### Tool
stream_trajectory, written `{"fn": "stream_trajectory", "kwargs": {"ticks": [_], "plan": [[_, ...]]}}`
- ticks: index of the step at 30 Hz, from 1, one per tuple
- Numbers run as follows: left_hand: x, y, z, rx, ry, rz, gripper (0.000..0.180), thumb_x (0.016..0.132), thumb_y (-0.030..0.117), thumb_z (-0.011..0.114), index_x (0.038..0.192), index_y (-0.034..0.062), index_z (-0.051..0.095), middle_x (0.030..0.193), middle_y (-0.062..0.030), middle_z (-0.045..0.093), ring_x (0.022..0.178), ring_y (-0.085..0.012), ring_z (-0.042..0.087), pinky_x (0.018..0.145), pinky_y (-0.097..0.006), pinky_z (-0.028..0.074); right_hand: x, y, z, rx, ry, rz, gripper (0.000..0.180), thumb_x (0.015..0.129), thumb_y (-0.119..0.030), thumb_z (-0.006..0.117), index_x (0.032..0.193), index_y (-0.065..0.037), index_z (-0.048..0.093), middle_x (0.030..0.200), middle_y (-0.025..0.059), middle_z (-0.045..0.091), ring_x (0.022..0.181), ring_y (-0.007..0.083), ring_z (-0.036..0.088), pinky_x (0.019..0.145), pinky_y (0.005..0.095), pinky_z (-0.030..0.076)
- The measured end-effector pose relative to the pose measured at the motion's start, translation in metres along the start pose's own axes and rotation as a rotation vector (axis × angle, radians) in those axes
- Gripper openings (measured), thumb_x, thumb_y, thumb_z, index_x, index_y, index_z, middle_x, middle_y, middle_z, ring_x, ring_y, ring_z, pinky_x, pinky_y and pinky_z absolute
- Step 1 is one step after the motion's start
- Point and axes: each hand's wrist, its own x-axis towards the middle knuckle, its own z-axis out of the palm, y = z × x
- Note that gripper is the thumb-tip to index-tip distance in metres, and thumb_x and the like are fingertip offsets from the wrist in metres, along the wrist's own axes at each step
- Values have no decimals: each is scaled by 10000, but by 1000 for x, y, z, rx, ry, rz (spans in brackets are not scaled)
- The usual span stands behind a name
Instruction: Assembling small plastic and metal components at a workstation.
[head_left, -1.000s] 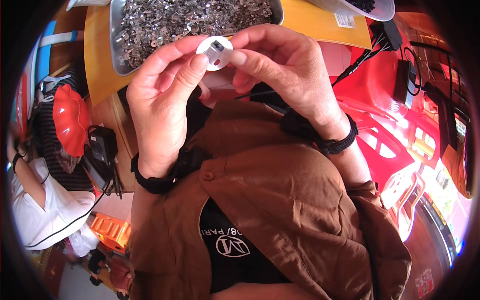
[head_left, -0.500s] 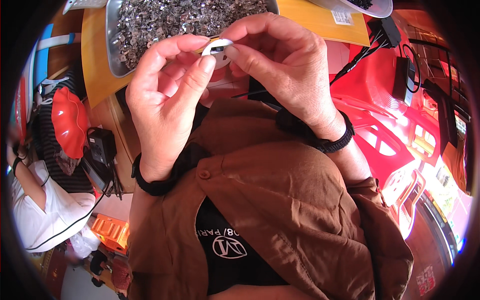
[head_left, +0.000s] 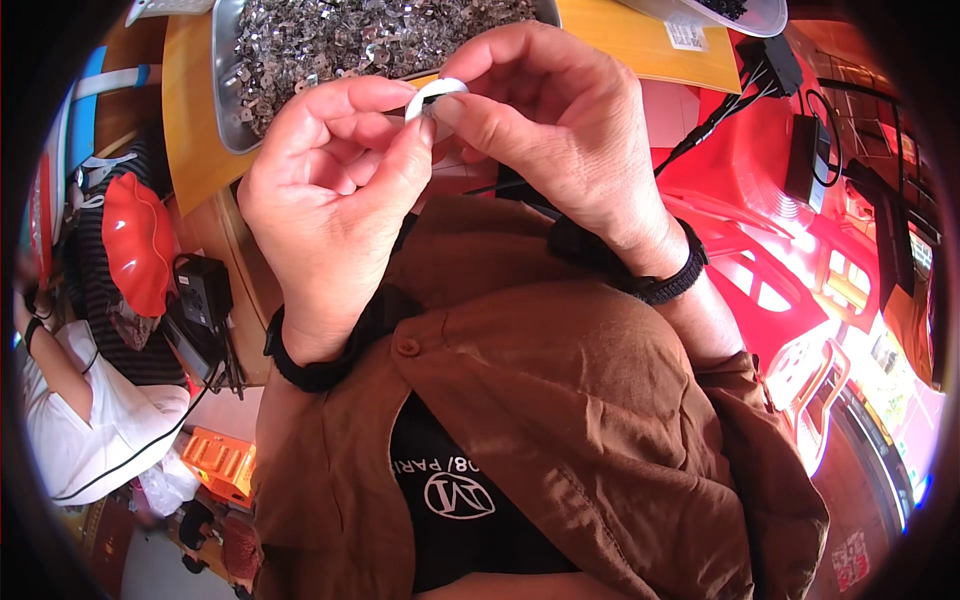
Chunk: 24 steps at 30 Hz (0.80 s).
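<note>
Currently: metal tray (head_left: 228,120) of small shiny parts on yellow table (head_left: 190,120). Just below it, left hand (head_left: 325,200) and right hand (head_left: 560,130) both pinch one small white ring (head_left: 432,92) edge-on between fingertips, fingers curled.

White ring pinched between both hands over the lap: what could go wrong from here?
1. The white ring is held only by fingertips of the left hand and right hand, off the table; a slip would likely drop it into the brown shirt or to the floor.
2. The tray of small metal parts sits just beyond the knuckles; a jerk forward could knock parts out.
</note>
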Motion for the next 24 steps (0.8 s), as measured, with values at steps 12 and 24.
{"fn": "stream_trajectory", "kwargs": {"ticks": [12, 24], "plan": [[-1, -7, 3, 84, -2, 91, 282, 753, -148, 614, 1001, -17, 646, 772, -17, 573, 681, -52, 565, 595, -166, 470, 3, 12, 3, 427, -20, 70, 121, 821, -41, 662, 889, -19, 564, 773, 37, 628, 644, 82, 595, 579, 211, 498], [-1, -4, 7, 50, -14, 24, 227, 776, -117, 627, 988, -38, 642, 796, -25, 587, 687, -54, 571, 603, -176, 485, 2, 7, -2, 143, 57, 105, 146, 773, 23, 630, 908, -6, 582, 729, 66, 635, 560, 90, 585, 508, 211, 493]]}}
